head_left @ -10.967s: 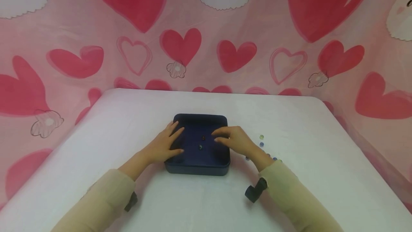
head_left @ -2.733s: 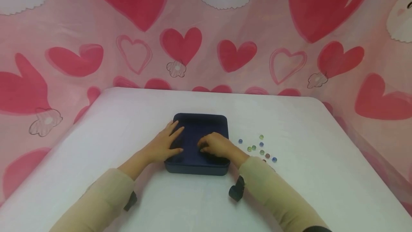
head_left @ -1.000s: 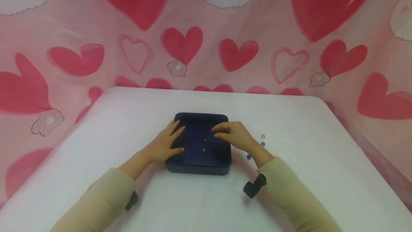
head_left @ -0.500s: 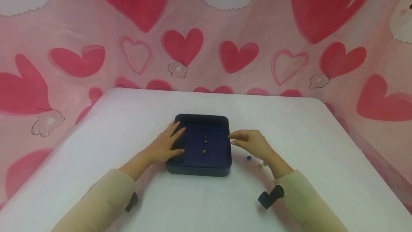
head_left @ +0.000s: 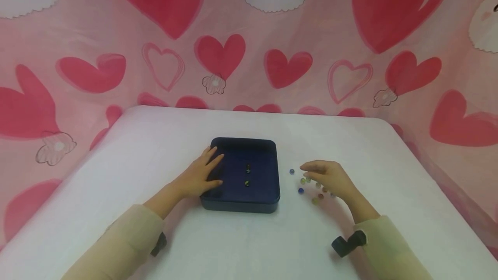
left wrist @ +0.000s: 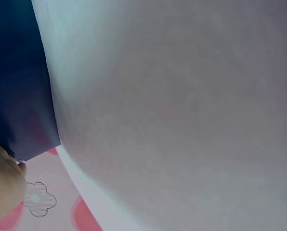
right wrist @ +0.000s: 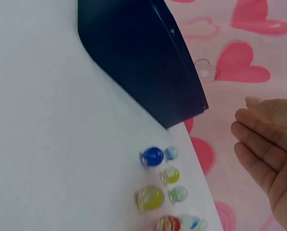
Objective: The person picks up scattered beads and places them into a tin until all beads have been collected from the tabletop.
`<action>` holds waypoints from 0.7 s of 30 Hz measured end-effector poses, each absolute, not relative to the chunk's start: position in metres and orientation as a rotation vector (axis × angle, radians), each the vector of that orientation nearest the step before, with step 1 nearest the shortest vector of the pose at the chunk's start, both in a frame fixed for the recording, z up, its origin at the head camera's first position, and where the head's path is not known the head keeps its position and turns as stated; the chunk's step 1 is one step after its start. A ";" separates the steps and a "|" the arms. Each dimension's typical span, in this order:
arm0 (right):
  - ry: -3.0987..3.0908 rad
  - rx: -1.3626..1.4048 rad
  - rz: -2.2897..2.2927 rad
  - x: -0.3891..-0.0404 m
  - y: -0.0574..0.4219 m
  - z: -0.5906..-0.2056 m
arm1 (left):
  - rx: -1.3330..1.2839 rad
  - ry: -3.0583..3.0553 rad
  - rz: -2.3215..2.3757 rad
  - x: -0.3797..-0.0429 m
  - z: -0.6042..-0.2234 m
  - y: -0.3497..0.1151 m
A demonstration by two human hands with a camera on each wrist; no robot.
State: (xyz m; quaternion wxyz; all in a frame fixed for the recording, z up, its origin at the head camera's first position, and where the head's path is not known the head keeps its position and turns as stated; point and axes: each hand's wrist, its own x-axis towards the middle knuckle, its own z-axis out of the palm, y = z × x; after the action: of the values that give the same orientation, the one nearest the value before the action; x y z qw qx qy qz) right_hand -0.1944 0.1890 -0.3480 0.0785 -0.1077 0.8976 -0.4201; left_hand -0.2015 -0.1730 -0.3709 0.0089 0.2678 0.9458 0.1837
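Note:
A dark blue rectangular box (head_left: 240,206) stands on the table, with dark marbles inside it: a yellowish one (head_left: 247,183) nearer me and a greenish one (head_left: 248,171) close beside a brownish one. My left hand (head_left: 194,177), fingers spread, rests on the box's left rim. To the right of the box my right hand (head_left: 328,177) hovers over a scatter of glass marbles, fingers loosely bent and holding nothing. Around it lie a deep blue marble (right wrist: 153,157), a yellow marble (right wrist: 151,198), a red-striped marble (right wrist: 168,224) and several more. The right hand partly covers some of them.
A white cloth covers the table (head_left: 155,128). Behind it hangs a pink backdrop (head_left: 249,77) with red hearts. Dark wrist cameras sit under both sleeves, the right camera (head_left: 348,244) low over the table.
From above the box's right side, my right hand has moved right over the loose marbles. Compared with 11 seconds ago, another marble shows in the box. The left hand has stayed put.

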 end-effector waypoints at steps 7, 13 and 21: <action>2.733 -0.291 -1.260 -0.189 0.211 -0.357 | 0.838 2.952 0.557 -0.202 -0.371 -0.173; 2.806 -0.244 -1.181 -0.185 0.225 -0.361 | 0.837 2.951 0.565 -0.201 -0.372 -0.173; 2.800 -0.162 -1.140 -0.178 0.237 -0.368 | 0.879 2.959 0.611 -0.200 -0.372 -0.174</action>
State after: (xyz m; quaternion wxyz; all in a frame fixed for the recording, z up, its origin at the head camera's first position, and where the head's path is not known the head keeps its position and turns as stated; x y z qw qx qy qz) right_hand -0.1778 0.2374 -0.3676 0.0571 -0.0535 0.9233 -0.3761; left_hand -0.2002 -0.1739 -0.3724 -0.0026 0.2793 0.9403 0.1943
